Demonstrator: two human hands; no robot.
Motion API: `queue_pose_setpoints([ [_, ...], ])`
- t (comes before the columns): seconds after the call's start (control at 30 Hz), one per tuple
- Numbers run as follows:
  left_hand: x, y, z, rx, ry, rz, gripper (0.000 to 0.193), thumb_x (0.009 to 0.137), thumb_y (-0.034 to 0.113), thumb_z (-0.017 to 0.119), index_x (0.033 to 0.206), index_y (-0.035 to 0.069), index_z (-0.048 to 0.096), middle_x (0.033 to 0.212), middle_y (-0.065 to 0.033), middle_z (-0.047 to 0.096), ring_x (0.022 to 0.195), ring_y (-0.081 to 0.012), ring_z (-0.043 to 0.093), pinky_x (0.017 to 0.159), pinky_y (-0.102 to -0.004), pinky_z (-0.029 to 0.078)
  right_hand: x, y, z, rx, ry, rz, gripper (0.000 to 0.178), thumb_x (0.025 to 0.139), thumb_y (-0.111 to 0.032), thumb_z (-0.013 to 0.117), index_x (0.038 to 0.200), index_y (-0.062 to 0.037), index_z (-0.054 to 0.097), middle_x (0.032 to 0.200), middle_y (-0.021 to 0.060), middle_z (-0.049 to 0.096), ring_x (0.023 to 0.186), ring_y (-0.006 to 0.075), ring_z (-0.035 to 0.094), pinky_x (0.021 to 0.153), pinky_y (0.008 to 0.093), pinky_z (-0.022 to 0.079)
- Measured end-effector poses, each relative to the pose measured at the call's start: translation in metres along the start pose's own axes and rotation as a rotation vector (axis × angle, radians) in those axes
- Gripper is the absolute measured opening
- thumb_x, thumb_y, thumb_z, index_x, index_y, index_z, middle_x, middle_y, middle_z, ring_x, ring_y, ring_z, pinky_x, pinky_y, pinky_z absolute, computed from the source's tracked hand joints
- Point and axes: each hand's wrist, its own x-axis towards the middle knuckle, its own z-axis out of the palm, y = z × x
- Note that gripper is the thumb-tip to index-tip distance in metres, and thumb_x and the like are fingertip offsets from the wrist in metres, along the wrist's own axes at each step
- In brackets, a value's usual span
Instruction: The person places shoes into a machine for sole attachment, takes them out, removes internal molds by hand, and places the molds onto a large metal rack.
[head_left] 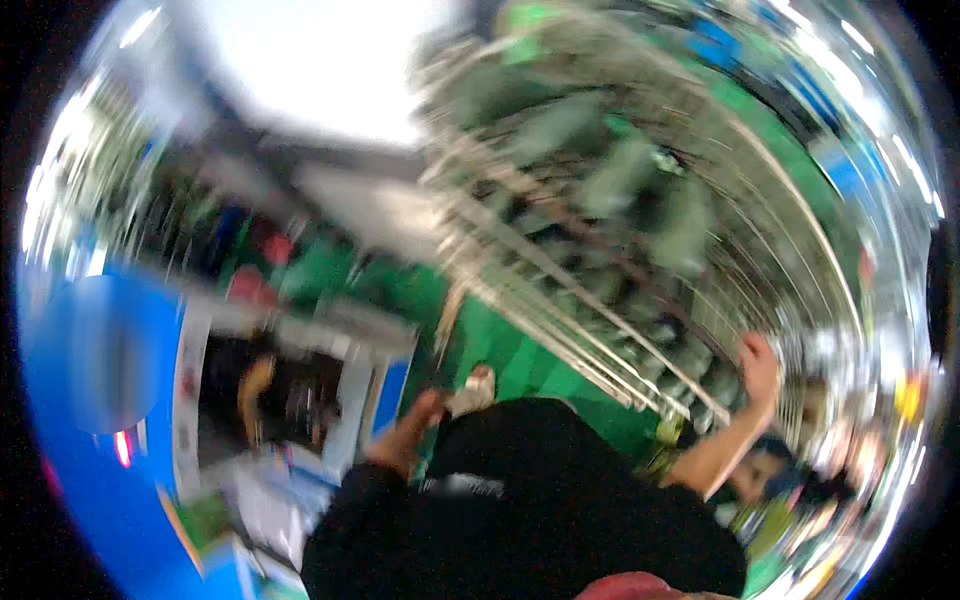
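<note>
Motion blur smears the whole head view. My right hand is raised at the near right corner of a large pale wire cage. It seems to touch the cage's bars, but the blur hides how its fingers lie. Inside the cage are several dull grey-green rounded pieces, too blurred to name. My left hand hangs low at my left side, by a light shoe on the floor. Its fingers are smeared, and I cannot make out anything in it.
A blue machine with a grey-framed dark opening stands at the left. Green floor shows between it and the cage. A bright white surface fills the far left. Someone's head appears at the right, below my forearm.
</note>
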Motion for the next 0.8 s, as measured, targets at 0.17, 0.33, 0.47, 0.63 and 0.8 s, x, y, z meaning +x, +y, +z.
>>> queue_pose_setpoints([
  [0.17, 0.004, 0.065, -0.015, 0.012, -0.066, -0.074, 0.048, 0.090, 0.012, 0.057, 0.138, 0.016, 0.059, 0.123, -0.0140, 0.068, 0.092, -0.0305, 0.067, 0.073, -0.0488, 0.052, 0.000, 0.055, -0.027, -0.197, -0.071, -0.002, 0.041, 0.100, -0.023, 0.054, 0.132, 0.0033, 0.060, 0.132, 0.0146, 0.063, 0.123, 0.0265, 0.057, 0.107, 0.0391, 0.042],
  [0.33, -0.032, 0.066, 0.009, -0.168, -0.046, -0.206, 0.050, 0.090, 0.011, 0.057, 0.140, 0.017, 0.058, 0.124, -0.0138, 0.068, 0.092, -0.0303, 0.067, 0.074, -0.0486, 0.052, 0.060, 0.055, -0.024, -0.048, -0.311, -0.109, 0.039, 0.099, -0.016, 0.052, 0.129, 0.0069, 0.058, 0.121, 0.0150, 0.065, 0.107, 0.0239, 0.059, 0.098, 0.0327, 0.043],
  [0.47, -0.057, 0.062, 0.028, -0.298, -0.038, -0.270, 0.052, 0.090, 0.010, 0.057, 0.141, 0.017, 0.058, 0.125, -0.0138, 0.068, 0.092, -0.0301, 0.067, 0.074, -0.0484, 0.052, 0.079, 0.086, -0.032, -0.301, -0.329, -0.251, 0.042, 0.099, -0.017, 0.052, 0.133, 0.0062, 0.055, 0.129, 0.0195, 0.063, 0.115, 0.0294, 0.059, 0.102, 0.0351, 0.043],
  [0.63, -0.094, 0.070, 0.066, -0.724, 0.064, -0.376, 0.055, 0.089, 0.017, 0.063, 0.143, 0.019, 0.054, 0.127, -0.0137, 0.066, 0.100, -0.0292, 0.066, 0.083, -0.0483, 0.052, 0.093, 0.098, -0.024, -0.371, -0.331, -0.325, 0.046, 0.100, -0.024, 0.050, 0.136, 0.0042, 0.055, 0.135, 0.0212, 0.060, 0.121, 0.0330, 0.058, 0.104, 0.0366, 0.043],
  [0.8, -0.137, 0.103, 0.085, -0.999, 0.247, -0.367, 0.060, 0.084, 0.025, 0.072, 0.140, 0.014, 0.055, 0.127, -0.0153, 0.065, 0.110, -0.0319, 0.064, 0.093, -0.0453, 0.051, 0.058, 0.076, -0.012, -0.244, -0.254, -0.188, 0.046, 0.103, -0.030, 0.050, 0.136, 0.0010, 0.057, 0.133, 0.0211, 0.061, 0.117, 0.0314, 0.060, 0.101, 0.0369, 0.045],
])
